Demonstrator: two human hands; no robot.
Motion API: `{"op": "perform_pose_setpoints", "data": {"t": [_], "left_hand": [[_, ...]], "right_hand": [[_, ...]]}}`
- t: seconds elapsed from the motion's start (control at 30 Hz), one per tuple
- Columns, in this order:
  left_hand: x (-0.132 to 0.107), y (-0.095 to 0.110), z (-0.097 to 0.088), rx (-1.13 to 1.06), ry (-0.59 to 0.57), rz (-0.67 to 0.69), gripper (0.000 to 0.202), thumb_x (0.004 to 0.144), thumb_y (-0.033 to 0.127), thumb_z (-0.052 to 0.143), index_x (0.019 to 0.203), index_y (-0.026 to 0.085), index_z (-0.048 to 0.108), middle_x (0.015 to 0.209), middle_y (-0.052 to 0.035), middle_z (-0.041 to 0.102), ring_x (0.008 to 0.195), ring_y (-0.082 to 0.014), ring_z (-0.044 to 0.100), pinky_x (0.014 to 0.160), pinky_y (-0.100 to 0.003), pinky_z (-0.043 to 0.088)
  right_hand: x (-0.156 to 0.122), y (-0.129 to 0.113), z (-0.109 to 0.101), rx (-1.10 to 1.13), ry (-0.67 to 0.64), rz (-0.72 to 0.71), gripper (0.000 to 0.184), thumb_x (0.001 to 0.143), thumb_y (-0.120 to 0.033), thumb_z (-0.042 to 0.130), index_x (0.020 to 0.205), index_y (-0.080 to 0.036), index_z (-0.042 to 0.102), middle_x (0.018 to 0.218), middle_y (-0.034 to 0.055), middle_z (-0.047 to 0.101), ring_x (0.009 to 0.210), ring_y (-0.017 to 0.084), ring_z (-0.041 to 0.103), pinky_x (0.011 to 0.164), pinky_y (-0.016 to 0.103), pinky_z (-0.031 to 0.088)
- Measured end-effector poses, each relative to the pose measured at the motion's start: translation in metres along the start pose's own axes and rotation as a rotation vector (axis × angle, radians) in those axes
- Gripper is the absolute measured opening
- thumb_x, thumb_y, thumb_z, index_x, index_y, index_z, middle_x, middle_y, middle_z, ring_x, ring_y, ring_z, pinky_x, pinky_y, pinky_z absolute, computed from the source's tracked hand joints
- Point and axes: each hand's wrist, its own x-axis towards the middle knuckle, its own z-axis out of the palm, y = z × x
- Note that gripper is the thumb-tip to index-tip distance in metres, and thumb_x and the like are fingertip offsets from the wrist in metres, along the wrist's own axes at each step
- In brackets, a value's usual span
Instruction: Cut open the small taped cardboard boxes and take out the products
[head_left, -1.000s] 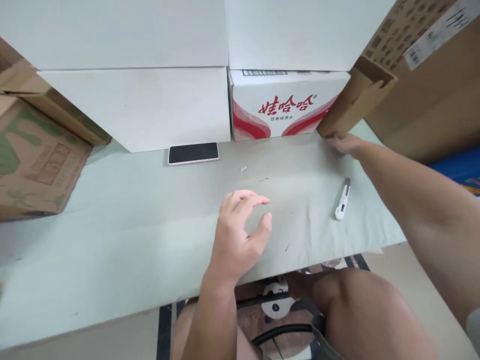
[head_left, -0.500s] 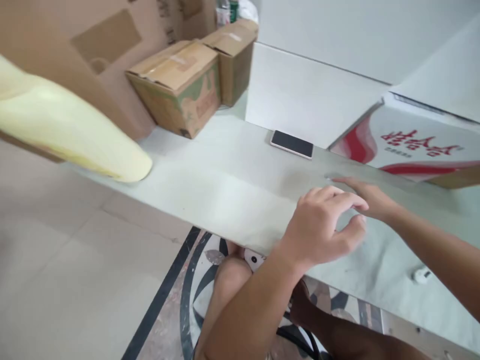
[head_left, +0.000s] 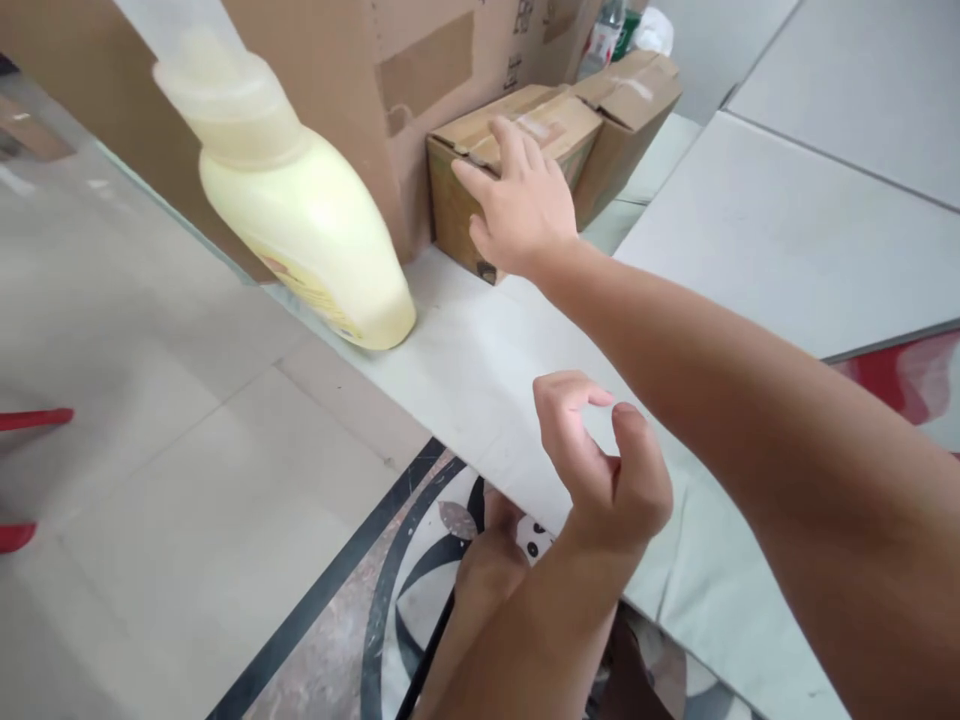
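My right hand (head_left: 525,200) reaches across to the far side of the table, fingers spread, over the front of a small cardboard box (head_left: 457,215). Whether the fingertips touch the box I cannot tell. My left hand (head_left: 604,445) hovers near the table's front edge, fingers curled and thumb apart, with nothing in it. Left of the right hand, a pale yellow pump bottle (head_left: 315,220) stands on the white tabletop (head_left: 480,350). A second cardboard box (head_left: 630,95) sits behind the first.
A large cardboard carton (head_left: 405,40) rises behind the small boxes. Plastic bottles (head_left: 604,40) show at the back. A white panel (head_left: 780,220) and part of a red-and-white carton (head_left: 915,375) lie to the right. Red legs (head_left: 34,420) show on the floor's left side.
My right hand has swung from the right side of the table to the small box. My left hand has turned and curled. The view has shifted left; the phone is no longer visible.
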Motion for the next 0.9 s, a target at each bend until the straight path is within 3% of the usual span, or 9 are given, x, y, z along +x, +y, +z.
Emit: {"op": "perform_pose_setpoints", "data": {"t": [0.13,0.27,0.33,0.43,0.47,0.6,0.73,0.83,0.9], "left_hand": [[0.003,0.002,0.001,-0.082,0.039,-0.061,0.024,0.081,0.000,0.048,0.089,0.022,0.044,0.082,0.0028,0.041,0.073,-0.0115,0.043,0.067,-0.026,0.037],[-0.001,0.004,0.007,-0.140,0.041,-0.101,0.026,0.079,-0.003,0.047,0.086,0.022,0.044,0.080,0.0029,0.041,0.074,-0.0112,0.044,0.067,-0.026,0.036],[-0.003,0.005,0.007,-0.150,0.014,-0.102,0.026,0.078,-0.004,0.047,0.084,0.021,0.043,0.079,0.0031,0.040,0.072,-0.0108,0.045,0.066,-0.026,0.036],[-0.001,0.005,0.003,-0.135,-0.003,-0.086,0.026,0.078,-0.003,0.047,0.083,0.022,0.043,0.078,0.0030,0.041,0.071,-0.0111,0.046,0.065,-0.026,0.036],[0.000,0.005,0.001,-0.124,0.000,-0.074,0.025,0.078,-0.003,0.047,0.083,0.022,0.044,0.078,0.0028,0.041,0.072,-0.0115,0.046,0.065,-0.026,0.037],[0.009,0.003,-0.008,-0.083,0.019,-0.042,0.023,0.080,-0.001,0.048,0.083,0.022,0.045,0.078,0.0022,0.043,0.072,-0.0123,0.046,0.066,-0.026,0.039],[0.022,-0.001,-0.016,-0.051,0.068,0.001,0.022,0.081,0.001,0.048,0.084,0.022,0.046,0.079,0.0025,0.043,0.072,-0.0120,0.045,0.067,-0.026,0.039],[0.031,-0.005,-0.022,0.023,0.112,0.028,0.021,0.081,0.002,0.049,0.087,0.023,0.047,0.084,0.0011,0.045,0.078,-0.0133,0.049,0.073,-0.028,0.044],[0.035,-0.007,-0.025,0.116,0.115,0.038,0.021,0.082,0.005,0.052,0.091,0.023,0.051,0.092,-0.0013,0.048,0.087,-0.0154,0.053,0.081,-0.031,0.049]], "right_hand": [[0.014,-0.005,-0.007,-0.060,-0.025,0.103,0.041,0.099,-0.026,0.050,0.138,-0.024,0.059,0.141,0.0153,0.064,0.134,0.036,0.060,0.116,0.060,0.046],[0.024,-0.010,-0.022,-0.183,-0.025,0.109,0.023,0.099,-0.023,0.056,0.113,-0.011,0.071,0.129,0.0160,0.073,0.130,0.031,0.068,0.109,0.048,0.052],[0.028,-0.014,-0.029,-0.214,-0.032,0.116,0.028,0.101,-0.017,0.047,0.092,-0.005,0.071,0.118,0.0134,0.076,0.129,0.027,0.069,0.104,0.042,0.052],[0.030,-0.016,-0.035,-0.202,0.002,0.195,0.042,0.101,-0.021,0.044,0.066,-0.004,0.060,0.102,0.0075,0.076,0.125,0.022,0.070,0.099,0.036,0.051],[0.030,-0.016,-0.036,-0.190,0.011,0.223,0.040,0.101,-0.022,0.045,0.069,-0.004,0.062,0.104,0.0074,0.076,0.125,0.022,0.070,0.100,0.036,0.050],[0.018,-0.006,-0.040,-0.171,0.031,0.323,0.030,0.098,-0.017,0.048,0.109,-0.009,0.074,0.121,0.0151,0.074,0.120,0.028,0.072,0.103,0.048,0.055],[-0.037,0.025,-0.046,-0.135,0.031,0.282,0.036,0.103,-0.027,0.041,0.107,-0.013,0.074,0.115,0.0145,0.075,0.112,0.024,0.069,0.106,0.045,0.051],[-0.112,0.059,-0.054,-0.114,0.156,0.231,0.036,0.102,-0.035,0.040,0.100,-0.018,0.072,0.107,0.0096,0.077,0.103,0.021,0.069,0.102,0.039,0.050],[-0.175,0.075,-0.062,-0.118,0.290,0.239,0.034,0.098,-0.041,0.041,0.093,-0.023,0.069,0.098,0.0086,0.077,0.097,0.024,0.071,0.094,0.043,0.053]]}}
